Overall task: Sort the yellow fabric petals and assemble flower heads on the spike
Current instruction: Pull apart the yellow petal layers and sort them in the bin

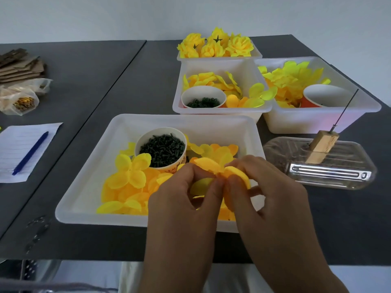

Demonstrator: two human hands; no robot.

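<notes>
- The left hand [186, 199] and the right hand [264, 187] were positioned together over the near edge of the nearest white tray [84, 199].
- Both hands had fingers curled, pinching one cluster of orange-yellow petals [213, 166] between thumbs and fingertips.
- Loose yellow petals [127, 187] lay in that tray around a paper cup of dark green pins [161, 149].
- The spike [344, 111] stood tilted in a wooden block [321, 146], which rested on a clear plastic dish [330, 176] to the right of the tray, well apart from the hands.
- Finished flower heads [215, 44] filled the farthest tray [257, 52].
- A notepad [12, 153] with a blue pen [30, 153] lay at the left.
</notes>
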